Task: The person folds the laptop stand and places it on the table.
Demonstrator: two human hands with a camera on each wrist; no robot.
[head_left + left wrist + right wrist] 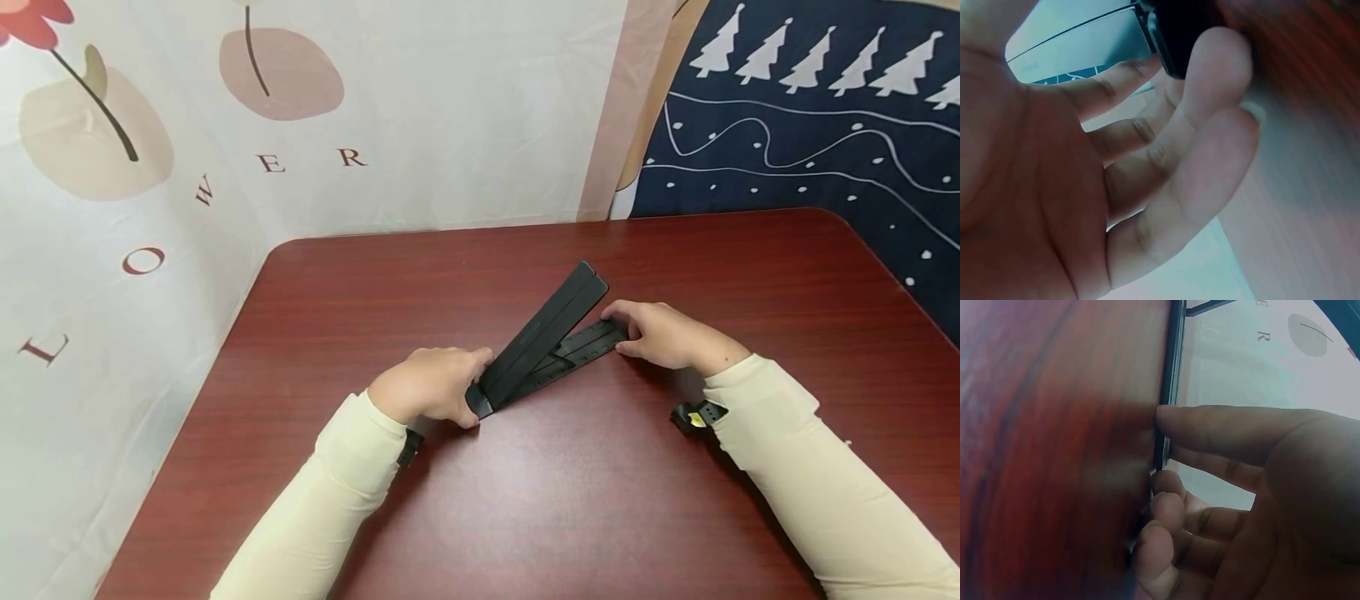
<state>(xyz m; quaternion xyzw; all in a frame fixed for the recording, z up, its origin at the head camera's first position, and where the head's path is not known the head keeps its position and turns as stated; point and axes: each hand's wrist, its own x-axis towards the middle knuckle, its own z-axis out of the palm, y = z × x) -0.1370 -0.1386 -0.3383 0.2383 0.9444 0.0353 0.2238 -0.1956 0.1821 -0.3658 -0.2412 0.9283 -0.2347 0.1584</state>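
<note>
A black folding stand [543, 337] with two long flat arms lies on the table, spread into a narrow V. A short strut [558, 360] runs between its upper and lower arms. At the hinge end, my left hand [435, 385] grips it, thumb on the near side and fingers behind. My right hand [663, 335] pinches the far end of the lower arm, down close to the tabletop. In the right wrist view, the thumb [1210, 428] presses along the thin black edge [1175, 369]. The left wrist view shows only a dark end [1175, 37] of the stand beyond the fingertips.
The dark red wooden table [585, 500] has rounded far corners. A pale printed cloth [450, 125] hangs behind and to the left. A navy cloth with white trees [810, 142] hangs at the back right. Each wrist wears a small black camera [692, 417].
</note>
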